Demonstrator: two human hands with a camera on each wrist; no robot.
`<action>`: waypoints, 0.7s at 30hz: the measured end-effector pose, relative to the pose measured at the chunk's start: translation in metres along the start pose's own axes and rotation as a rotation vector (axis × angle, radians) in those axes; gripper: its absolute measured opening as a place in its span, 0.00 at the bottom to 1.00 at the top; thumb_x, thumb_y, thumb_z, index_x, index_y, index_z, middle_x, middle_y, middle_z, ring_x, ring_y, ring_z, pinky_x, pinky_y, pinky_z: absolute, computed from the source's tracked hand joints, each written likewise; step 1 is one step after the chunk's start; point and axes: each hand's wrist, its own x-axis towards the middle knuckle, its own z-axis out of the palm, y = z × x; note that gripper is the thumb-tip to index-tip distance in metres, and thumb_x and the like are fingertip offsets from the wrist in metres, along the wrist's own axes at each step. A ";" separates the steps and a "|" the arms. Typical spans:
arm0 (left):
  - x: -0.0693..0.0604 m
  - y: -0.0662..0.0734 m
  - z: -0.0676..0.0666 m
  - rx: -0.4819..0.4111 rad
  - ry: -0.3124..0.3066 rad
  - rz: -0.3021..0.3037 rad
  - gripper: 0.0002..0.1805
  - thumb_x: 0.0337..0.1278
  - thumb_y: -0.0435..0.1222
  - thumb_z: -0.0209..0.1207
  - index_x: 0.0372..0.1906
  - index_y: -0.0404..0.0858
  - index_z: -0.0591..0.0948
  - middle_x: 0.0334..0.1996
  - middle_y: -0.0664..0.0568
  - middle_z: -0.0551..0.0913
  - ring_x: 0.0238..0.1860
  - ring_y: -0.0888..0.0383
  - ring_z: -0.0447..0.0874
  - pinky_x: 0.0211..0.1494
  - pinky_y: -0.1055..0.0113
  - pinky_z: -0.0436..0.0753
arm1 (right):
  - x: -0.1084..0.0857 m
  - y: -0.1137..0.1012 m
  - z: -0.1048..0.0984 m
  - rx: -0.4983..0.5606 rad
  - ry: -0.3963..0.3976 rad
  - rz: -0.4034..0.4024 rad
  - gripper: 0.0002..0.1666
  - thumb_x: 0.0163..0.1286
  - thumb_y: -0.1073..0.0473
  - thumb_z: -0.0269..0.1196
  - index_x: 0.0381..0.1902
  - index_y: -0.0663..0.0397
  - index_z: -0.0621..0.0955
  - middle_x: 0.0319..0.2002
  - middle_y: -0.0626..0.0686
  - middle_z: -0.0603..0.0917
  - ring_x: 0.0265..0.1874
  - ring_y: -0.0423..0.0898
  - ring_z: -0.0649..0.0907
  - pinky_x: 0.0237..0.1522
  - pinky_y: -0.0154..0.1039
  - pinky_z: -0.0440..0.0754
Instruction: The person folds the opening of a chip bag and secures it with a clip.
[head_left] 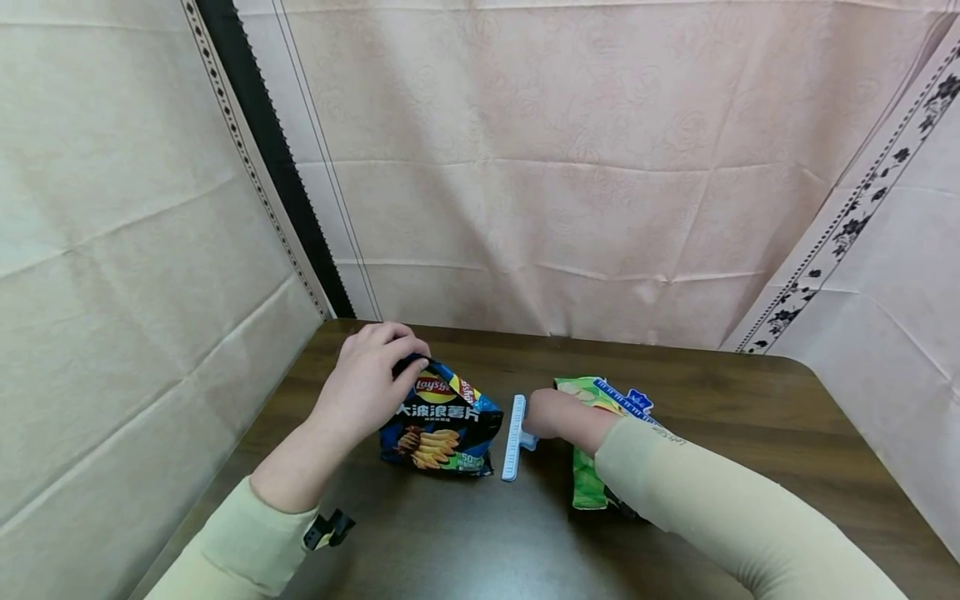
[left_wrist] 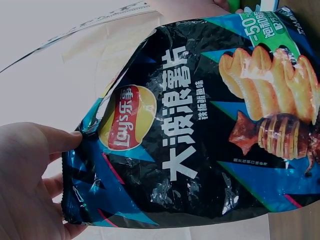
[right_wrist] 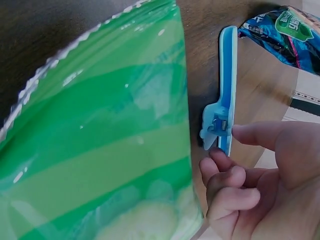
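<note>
My left hand (head_left: 371, 379) pinches the top edge of a black and blue potato chip bag (head_left: 438, 429), which stands on the table with its front towards me. In the left wrist view the thumb lies on the front of the chip bag (left_wrist: 180, 125) while other fingers go behind it. Just right of that bag is a light blue bag clip (head_left: 513, 437). My right hand (right_wrist: 260, 185) has its thumb and a curled finger at the lever end of the clip (right_wrist: 228, 75), where the spring shows. The head view hides those fingertips.
A green chip bag (head_left: 588, 479) with a blue strip (head_left: 626, 398) along its upper part sits to the right, partly behind my right forearm. Under everything is a brown wooden table (head_left: 735, 408). Pale cloth (head_left: 562, 167) hangs behind the table and at both sides.
</note>
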 end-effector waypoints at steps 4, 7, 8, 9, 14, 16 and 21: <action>0.000 -0.001 0.001 -0.003 0.003 0.003 0.06 0.67 0.42 0.62 0.44 0.48 0.85 0.49 0.51 0.80 0.56 0.46 0.73 0.62 0.42 0.66 | -0.001 0.000 0.000 0.032 -0.007 -0.013 0.13 0.72 0.52 0.61 0.39 0.57 0.82 0.28 0.53 0.79 0.28 0.47 0.79 0.35 0.40 0.76; -0.001 -0.002 0.001 -0.003 0.007 0.006 0.06 0.66 0.42 0.62 0.44 0.48 0.86 0.49 0.51 0.80 0.56 0.46 0.73 0.62 0.41 0.66 | -0.002 -0.001 -0.001 0.056 -0.016 -0.027 0.13 0.73 0.52 0.60 0.38 0.57 0.81 0.28 0.53 0.80 0.28 0.47 0.79 0.34 0.40 0.76; -0.001 -0.002 0.001 -0.002 0.008 0.007 0.06 0.66 0.42 0.62 0.44 0.48 0.86 0.49 0.51 0.80 0.56 0.46 0.73 0.62 0.41 0.66 | -0.002 -0.001 -0.001 0.065 -0.021 -0.029 0.13 0.73 0.52 0.59 0.38 0.57 0.81 0.28 0.53 0.80 0.28 0.47 0.79 0.33 0.40 0.76; -0.001 -0.002 0.001 -0.002 0.009 0.008 0.06 0.66 0.41 0.62 0.44 0.48 0.86 0.49 0.51 0.80 0.56 0.46 0.73 0.62 0.41 0.66 | -0.001 -0.001 -0.001 0.075 -0.028 -0.027 0.13 0.74 0.52 0.59 0.38 0.57 0.81 0.28 0.53 0.80 0.28 0.48 0.79 0.33 0.40 0.76; -0.001 -0.003 0.001 -0.001 0.013 0.016 0.06 0.66 0.41 0.62 0.43 0.48 0.86 0.49 0.51 0.80 0.55 0.46 0.74 0.61 0.41 0.67 | -0.001 -0.001 0.000 0.119 -0.044 -0.001 0.13 0.74 0.52 0.58 0.41 0.58 0.79 0.29 0.55 0.80 0.27 0.49 0.80 0.30 0.40 0.78; -0.001 -0.003 0.001 -0.002 0.014 0.017 0.06 0.66 0.41 0.62 0.43 0.48 0.86 0.49 0.51 0.80 0.55 0.46 0.74 0.61 0.41 0.67 | -0.001 -0.002 0.000 0.131 -0.047 0.013 0.14 0.75 0.52 0.58 0.44 0.58 0.79 0.29 0.55 0.80 0.25 0.48 0.80 0.27 0.38 0.78; -0.001 -0.004 0.001 -0.002 0.019 0.019 0.06 0.66 0.41 0.62 0.43 0.48 0.86 0.49 0.51 0.80 0.55 0.46 0.73 0.61 0.41 0.67 | 0.002 -0.002 0.000 0.204 -0.050 0.039 0.27 0.74 0.51 0.58 0.63 0.62 0.70 0.28 0.56 0.80 0.15 0.45 0.77 0.18 0.36 0.76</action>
